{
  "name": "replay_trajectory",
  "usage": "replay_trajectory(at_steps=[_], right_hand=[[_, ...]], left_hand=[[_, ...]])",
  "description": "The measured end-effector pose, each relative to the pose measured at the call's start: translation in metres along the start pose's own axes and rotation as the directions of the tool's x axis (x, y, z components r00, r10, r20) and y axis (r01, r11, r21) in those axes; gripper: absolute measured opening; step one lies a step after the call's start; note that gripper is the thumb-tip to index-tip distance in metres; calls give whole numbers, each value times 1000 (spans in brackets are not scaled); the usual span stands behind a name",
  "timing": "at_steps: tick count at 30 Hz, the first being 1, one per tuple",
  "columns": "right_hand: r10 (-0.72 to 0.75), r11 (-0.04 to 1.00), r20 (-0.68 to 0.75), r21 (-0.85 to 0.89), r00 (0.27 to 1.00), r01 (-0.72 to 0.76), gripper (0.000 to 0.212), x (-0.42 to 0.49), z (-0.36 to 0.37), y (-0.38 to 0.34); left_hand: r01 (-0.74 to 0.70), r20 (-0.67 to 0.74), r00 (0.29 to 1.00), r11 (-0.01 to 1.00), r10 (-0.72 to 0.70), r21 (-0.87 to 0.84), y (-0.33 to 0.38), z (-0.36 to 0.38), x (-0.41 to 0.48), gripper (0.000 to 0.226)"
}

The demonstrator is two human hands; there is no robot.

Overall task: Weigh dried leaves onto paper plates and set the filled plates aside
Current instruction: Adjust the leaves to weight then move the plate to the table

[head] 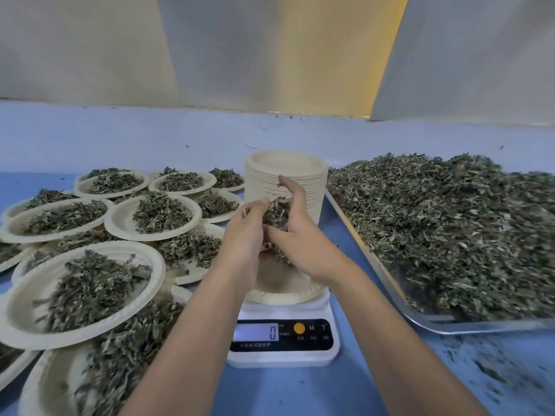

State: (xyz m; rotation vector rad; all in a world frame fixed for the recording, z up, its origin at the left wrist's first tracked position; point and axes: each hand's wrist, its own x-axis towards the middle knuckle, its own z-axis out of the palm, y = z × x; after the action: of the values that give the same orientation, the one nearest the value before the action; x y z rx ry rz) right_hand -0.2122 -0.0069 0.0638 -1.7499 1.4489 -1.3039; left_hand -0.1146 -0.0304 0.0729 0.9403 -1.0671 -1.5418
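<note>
Blue surface point(285, 394) fills the lower frame, with a pale wall behind. Both hands meet at centre: the left hand point(244, 235) and right hand point(300, 235) cup one clump of dried leaves point(277, 213) between them, each grip curled closed around it, just above the paper plate point(288, 295) sitting on the white scale point(282, 358). Its display reads 0. Behind the hands stands a stack of empty plates point(288, 169). At right, a metal tray point(450, 327) carries the big leaf heap point(450, 229). At left, filled plates point(84, 289) overlap in a crowd.
</note>
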Motion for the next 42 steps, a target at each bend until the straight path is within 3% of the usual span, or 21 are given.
replay_trajectory(at_steps=[5,9,11,16,20,25,34,42], right_hand=[[0,999,-23,-34,1000,-1,85,0,13,0],[-18,995,-16,-96,1000,17,70,3,17,4],[10,992,-1,-124,1000,-10,75,3,19,3],[102,995,-19,22,995,-102,91,5,21,1],[121,989,9,86,993,-121,86,2,9,-1],[67,998,-20,16,998,-66,72,2,-7,-3],[118,993,-31,31,993,-117,44,0,-17,3],[83,991,-166,117,983,-64,45,2,-16,2]], left_hand=[[-6,31,1000,1000,5,26,1,3,0,23],[1,61,998,995,-7,99,4,1,0,30],[-4,65,998,994,-2,105,4,0,0,27],[-40,50,998,998,37,54,3,-1,1,14],[-32,45,998,999,32,1,4,-4,2,17],[-85,-28,996,996,85,14,9,-14,5,22],[-82,-39,996,973,75,-218,25,-21,5,19],[-59,-11,998,972,58,-229,21,-21,6,19]])
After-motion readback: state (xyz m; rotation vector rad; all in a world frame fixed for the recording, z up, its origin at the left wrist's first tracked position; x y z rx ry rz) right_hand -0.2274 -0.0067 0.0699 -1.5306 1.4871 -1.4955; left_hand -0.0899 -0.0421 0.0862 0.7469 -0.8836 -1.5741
